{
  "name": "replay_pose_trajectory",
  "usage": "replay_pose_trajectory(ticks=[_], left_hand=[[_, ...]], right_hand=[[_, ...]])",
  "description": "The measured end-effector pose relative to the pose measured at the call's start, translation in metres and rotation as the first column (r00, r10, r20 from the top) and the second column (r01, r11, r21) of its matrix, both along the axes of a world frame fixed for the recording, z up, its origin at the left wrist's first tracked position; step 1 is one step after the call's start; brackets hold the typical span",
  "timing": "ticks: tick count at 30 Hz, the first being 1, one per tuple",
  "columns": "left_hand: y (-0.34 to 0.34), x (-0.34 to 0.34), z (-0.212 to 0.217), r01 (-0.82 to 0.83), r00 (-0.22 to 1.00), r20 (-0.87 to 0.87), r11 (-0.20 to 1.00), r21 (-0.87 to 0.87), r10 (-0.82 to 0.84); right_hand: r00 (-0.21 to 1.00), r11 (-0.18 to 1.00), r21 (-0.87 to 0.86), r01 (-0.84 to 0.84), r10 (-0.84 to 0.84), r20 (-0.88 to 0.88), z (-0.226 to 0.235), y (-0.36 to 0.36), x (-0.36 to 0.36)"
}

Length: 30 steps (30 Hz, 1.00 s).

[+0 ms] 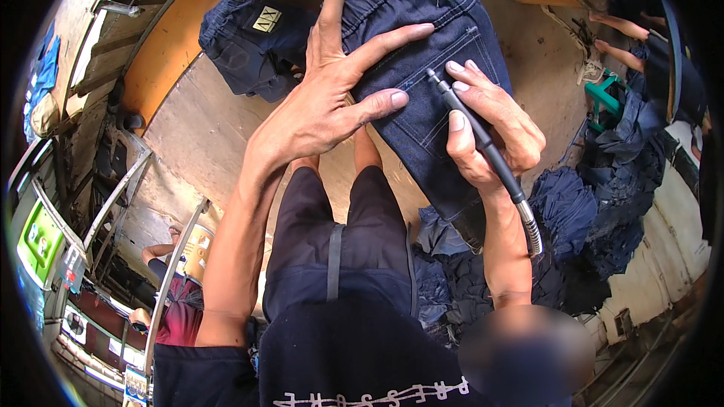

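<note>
Left hand, spread wide, apparently steadies the denim bottoms; right hand pinches a pen-shaped tool over the pocket.

The left hand splays wide while the right hand curls, pinching.

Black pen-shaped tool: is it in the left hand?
No, the right hand grips the black pen-shaped tool, while the left hand is spread over the dark denim garment.
</note>
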<state>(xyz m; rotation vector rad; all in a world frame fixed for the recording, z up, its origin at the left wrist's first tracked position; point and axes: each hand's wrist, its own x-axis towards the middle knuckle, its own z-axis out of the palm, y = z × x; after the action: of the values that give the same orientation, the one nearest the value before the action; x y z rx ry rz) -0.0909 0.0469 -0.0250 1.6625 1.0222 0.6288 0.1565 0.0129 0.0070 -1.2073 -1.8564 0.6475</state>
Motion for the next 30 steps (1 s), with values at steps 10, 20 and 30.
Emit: replay_pose_trajectory(ticks=[10, 20, 30], left_hand=[[0.005, -0.007, 0.000, 0.092, 0.995, -0.051, 0.994, 0.051, -0.090], [0.000, -0.002, -0.003, 0.014, 0.999, -0.044, 1.000, 0.005, -0.013], [0.003, -0.001, 0.002, 0.002, 0.998, -0.066, 1.000, 0.007, -0.001]], right_hand=[[1.000, 1.000, -0.028, -0.008, 0.009, 0.029, 0.000, -0.001, -0.001], [0.999, 0.999, -0.024, 0.046, -0.046, -0.012, -0.006, 0.000, 0.001], [1.000, 0.999, -0.023, 0.025, -0.025, -0.002, -0.005, 0.015, 0.017]])
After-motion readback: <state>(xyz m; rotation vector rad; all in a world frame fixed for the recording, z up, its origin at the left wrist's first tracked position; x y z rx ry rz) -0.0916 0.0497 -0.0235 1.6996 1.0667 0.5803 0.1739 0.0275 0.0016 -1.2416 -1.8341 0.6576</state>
